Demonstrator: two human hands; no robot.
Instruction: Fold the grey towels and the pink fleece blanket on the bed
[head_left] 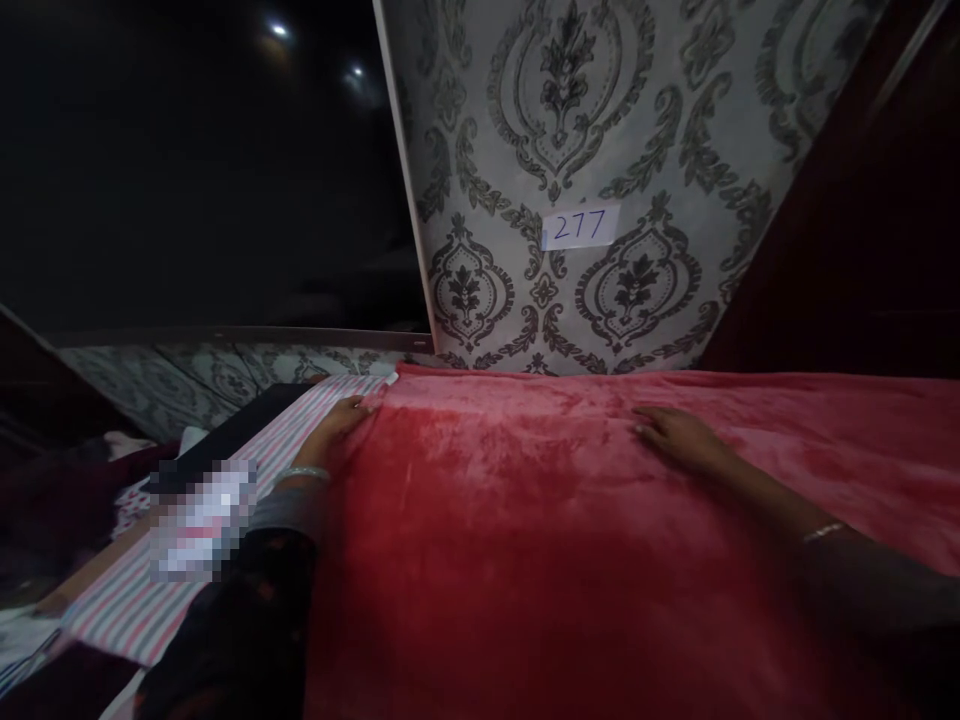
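A red plush blanket [525, 540] lies spread out in front of me, covering most of the lower view. My left hand [341, 425] is at its left edge, near the far corner where a small white tag shows. Its fingers are closed on the blanket's edge. Farther right, my right hand [679, 437] rests on the blanket's upper part, fingers stretched to the left and apart from the thumb. Beside my left arm is a striped cloth [120, 610] in pink, grey and white, with a blurred patch over part of it.
A large dark screen [210, 180] stands at the upper left. Behind the blanket is a patterned wall [487, 160] with a paper label [581, 227] reading 277. A dark red panel [862, 250] rises at the right. Another person's arm [97, 565] shows at the lower left.
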